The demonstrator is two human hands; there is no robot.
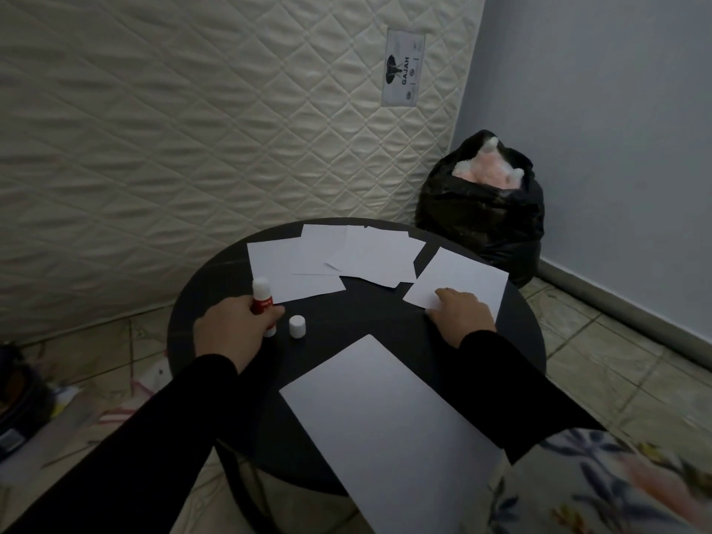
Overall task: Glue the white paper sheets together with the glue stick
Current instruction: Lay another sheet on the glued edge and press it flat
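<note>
Head camera view, looking down on a person seated at a round black table (pixel 200 329), both arms in black sleeves. Their left hand (pixel 231 331) curls around a red and white glue stick (pixel 262 302), gripping it with the white end raised. Its white cap (pixel 297 326) stands on the table just beside that hand, so the stick is probably uncapped and ready to use. Their right hand (pixel 460 308) lies flat, fingers extended, on the near edge of a small white sheet (pixel 458 281), apparently to steady it or slide it closer. A large white sheet (pixel 385 418) lies between and below both wrists, overhanging the table's near edge. Several overlapping white sheets (pixel 327 260) lie scattered beyond the hands. Nothing lies between the glue stick and the small sheet. Beyond the right hand, off the table, a black bag (pixel 481 217) sits by the wall; a quilted mattress (pixel 192 109) stands upright behind everything.
</note>
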